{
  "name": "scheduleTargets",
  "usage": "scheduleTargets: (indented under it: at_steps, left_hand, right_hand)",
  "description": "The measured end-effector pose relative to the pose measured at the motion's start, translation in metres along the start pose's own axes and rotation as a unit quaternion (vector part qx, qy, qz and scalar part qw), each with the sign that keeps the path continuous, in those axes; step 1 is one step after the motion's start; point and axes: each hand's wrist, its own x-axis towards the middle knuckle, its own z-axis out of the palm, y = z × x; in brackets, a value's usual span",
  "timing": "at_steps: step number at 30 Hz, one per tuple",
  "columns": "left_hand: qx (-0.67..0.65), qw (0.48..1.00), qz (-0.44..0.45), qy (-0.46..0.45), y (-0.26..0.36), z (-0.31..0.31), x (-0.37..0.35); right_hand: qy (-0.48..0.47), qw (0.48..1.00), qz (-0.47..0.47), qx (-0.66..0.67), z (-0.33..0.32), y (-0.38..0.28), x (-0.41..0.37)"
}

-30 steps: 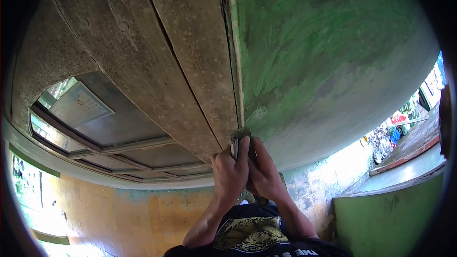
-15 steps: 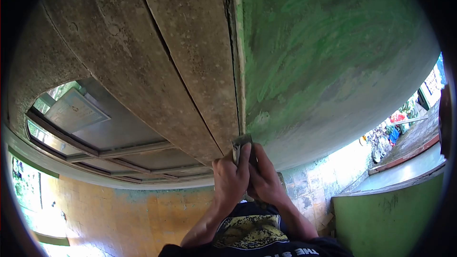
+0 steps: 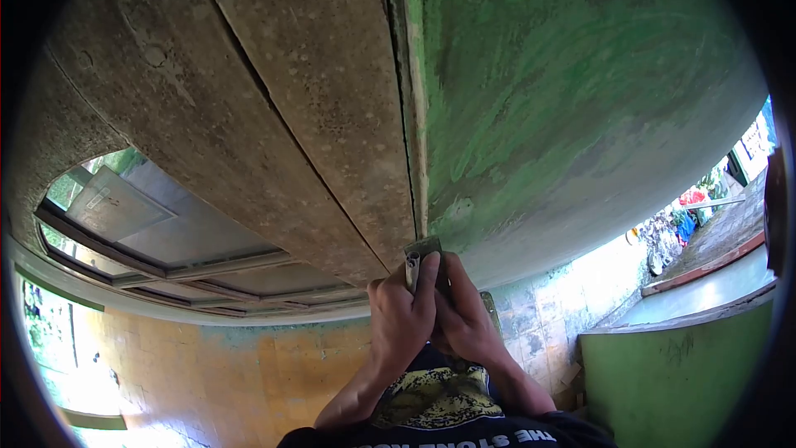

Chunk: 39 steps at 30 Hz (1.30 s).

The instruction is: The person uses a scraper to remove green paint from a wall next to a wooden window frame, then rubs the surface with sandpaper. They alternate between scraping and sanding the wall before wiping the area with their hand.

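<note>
Both my hands are together at the lower middle of the head view, wrapped round one flat grey scraper (image 3: 424,245). My left hand (image 3: 400,311) is closed on it, thumb pointing up along its face. A pale, tube-like end (image 3: 412,267) shows beside that thumb. My right hand (image 3: 466,319) is closed against the other side, fingers partly hidden behind the left. The scraper's top edge overlaps the lower end of the seam (image 3: 421,166) between the brown wooden boards (image 3: 332,116) and the green wall (image 3: 564,83).
Left of the boards is a framed glass window (image 3: 199,224). Below it lies a yellowish tiled floor (image 3: 249,365). A low green wall (image 3: 680,373) stands at the right, with a bright outdoor area (image 3: 705,207) beyond. My dark printed shirt (image 3: 431,402) is at the bottom.
The scraper has tilted slightly, so more of its face and the tube-like end show. The boards and window have shifted a little left in view. Both hands keep their grip.
</note>
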Motion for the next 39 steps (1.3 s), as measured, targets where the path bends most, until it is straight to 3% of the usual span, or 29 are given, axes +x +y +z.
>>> scheduleTargets:
  at_steps: [3, 5, 6, 8, 12, 15, 18, 20, 21, 23, 26, 30, 32, 39]
  left_hand:
    - [-0.016, 0.999, -0.025, -0.023, 0.004, -0.005, 0.0]
    - [-0.009, 0.999, -0.03, -0.029, -0.004, -0.002, -0.004]
    - [-0.007, 0.999, -0.025, -0.031, -0.006, -0.001, -0.004]
    - [-0.011, 1.0, -0.016, -0.014, 0.003, -0.002, 0.001]
    - [-0.006, 1.0, 0.012, 0.009, 0.022, -0.009, 0.011]
    - [0.002, 0.998, 0.05, 0.043, -0.01, 0.008, -0.002]
    - [-0.026, 1.0, -0.015, -0.002, 0.017, -0.005, 0.007]
    - [-0.026, 1.0, -0.017, -0.003, 0.008, -0.001, 0.002]
    - [-0.029, 0.999, -0.014, -0.004, 0.007, 0.0, 0.004]
    - [-0.03, 0.999, -0.015, -0.004, 0.002, 0.001, 0.004]
    - [-0.032, 0.999, -0.023, -0.005, 0.0, 0.003, 0.0]
    - [-0.022, 0.999, -0.03, -0.024, -0.006, 0.003, -0.002]
    - [-0.025, 0.999, -0.023, -0.02, -0.001, 0.002, 0.001]
    - [-0.004, 0.999, -0.036, -0.017, -0.008, 0.007, -0.004]
  right_hand:
    - [-0.02, 0.993, 0.079, 0.083, 0.001, 0.0, -0.001]
    - [0.033, 0.99, -0.12, -0.064, 0.002, 0.025, 0.003]
    - [0.035, 0.99, -0.12, -0.062, 0.001, 0.023, 0.003]
    - [0.007, 0.997, -0.062, -0.045, -0.002, 0.013, 0.004]
    - [-0.004, 0.993, -0.101, -0.062, -0.002, -0.009, 0.009]
    - [0.007, 0.999, -0.025, -0.028, -0.004, 0.008, 0.004]
    - [-0.005, 0.999, 0.051, 0.007, -0.001, -0.006, 0.001]
    - [0.029, 0.976, -0.197, -0.092, 0.0, 0.017, 0.013]
    - [0.03, 0.975, -0.2, -0.092, 0.0, 0.015, 0.011]
    - [-0.002, 1.0, -0.01, -0.021, -0.004, 0.012, 0.0]
    - [0.002, 0.996, 0.089, 0.023, 0.0, -0.006, -0.006]
    - [-0.002, 0.999, 0.035, -0.04, -0.006, 0.004, -0.001]
    - [-0.003, 0.998, -0.037, -0.06, -0.007, 0.006, 0.002]
    - [0.004, 0.998, 0.022, -0.051, -0.006, 0.007, -0.001]
